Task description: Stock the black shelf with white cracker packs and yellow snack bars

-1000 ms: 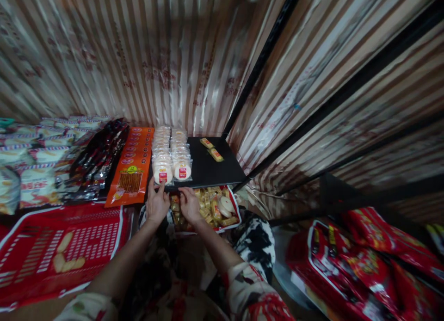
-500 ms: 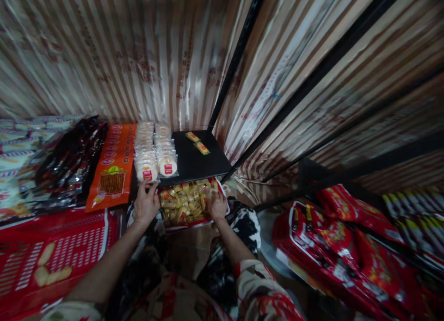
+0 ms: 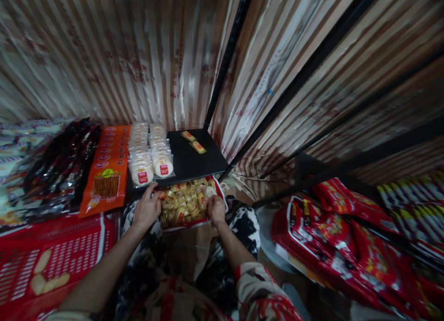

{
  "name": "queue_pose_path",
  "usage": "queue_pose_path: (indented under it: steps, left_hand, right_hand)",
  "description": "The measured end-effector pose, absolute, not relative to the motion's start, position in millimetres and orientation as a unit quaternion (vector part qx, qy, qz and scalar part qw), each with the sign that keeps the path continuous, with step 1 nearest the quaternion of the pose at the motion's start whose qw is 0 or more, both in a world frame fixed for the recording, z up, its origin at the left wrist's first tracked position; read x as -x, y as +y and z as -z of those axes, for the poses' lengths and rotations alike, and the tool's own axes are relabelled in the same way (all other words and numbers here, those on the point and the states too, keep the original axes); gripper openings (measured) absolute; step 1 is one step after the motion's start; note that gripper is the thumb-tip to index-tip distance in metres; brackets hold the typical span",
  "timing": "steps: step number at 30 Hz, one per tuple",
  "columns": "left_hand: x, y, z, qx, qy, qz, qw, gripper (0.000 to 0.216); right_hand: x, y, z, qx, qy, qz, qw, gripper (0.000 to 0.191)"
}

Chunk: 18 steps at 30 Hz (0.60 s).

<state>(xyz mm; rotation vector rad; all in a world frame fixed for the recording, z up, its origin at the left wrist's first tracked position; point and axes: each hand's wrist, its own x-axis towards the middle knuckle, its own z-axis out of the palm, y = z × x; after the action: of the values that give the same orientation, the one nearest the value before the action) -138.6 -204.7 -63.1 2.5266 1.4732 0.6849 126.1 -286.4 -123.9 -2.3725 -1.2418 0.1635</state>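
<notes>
A red basket (image 3: 221,188) full of small gold-wrapped snacks (image 3: 187,200) sits between my knees, against the front of a black shelf (image 3: 194,166). Over its right side, my right hand (image 3: 216,209) is closed, with a pale roundish packet (image 3: 210,191) showing at the fingertips. My left hand (image 3: 147,209) is at the basket's left edge, just below the shelf front. Its fingers are curled, and whatever they grip is not clear. Two rows of clear-wrapped round white crackers (image 3: 141,166) stand on the shelf above it. Two yellow packets (image 3: 198,147) lie farther right on the black surface.
An orange snack bag (image 3: 107,168) and dark shiny packets (image 3: 65,163) lie left on the shelf. Below them is a red perforated basket (image 3: 83,247). Red snack bags (image 3: 350,247) fill the right side. Black metal posts (image 3: 229,57) rise before the striped sheeting.
My left hand has come down from the front cracker packet to the basket's left edge. My right hand has drawn back slightly, and a pale packet now shows at its fingertips.
</notes>
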Motion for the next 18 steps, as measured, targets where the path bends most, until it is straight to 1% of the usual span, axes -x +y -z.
queue_pose_path:
  steps: [4,8,12,16,18]
  left_hand:
    - [142.7,-211.4,61.3,-0.844,0.489,-0.213,0.06,0.032]
    - [139.7,-222.0,60.5,-0.844,0.487,-0.212,0.074,0.033]
    - [132.0,-234.8,61.7,-0.84,0.487,-0.212,0.116,0.035]
    - [124.5,-246.9,64.6,-0.848,0.453,-0.209,0.179,0.038]
    - [121.0,-251.7,66.2,-0.836,0.449,-0.218,0.228,0.04]
  right_hand:
    - [-118.7,-287.2,109.3,0.864,-0.427,-0.068,0.257,0.021]
    - [-108.4,-290.8,90.5,0.851,-0.418,-0.097,0.303,0.025]
    - [-97.2,-292.6,79.2,0.797,-0.416,-0.147,0.413,0.026]
    - [-85.0,-288.5,80.7,0.707,-0.342,-0.273,0.556,0.026]
    - [-79.5,-285.8,82.0,0.675,-0.305,-0.312,0.595,0.026]
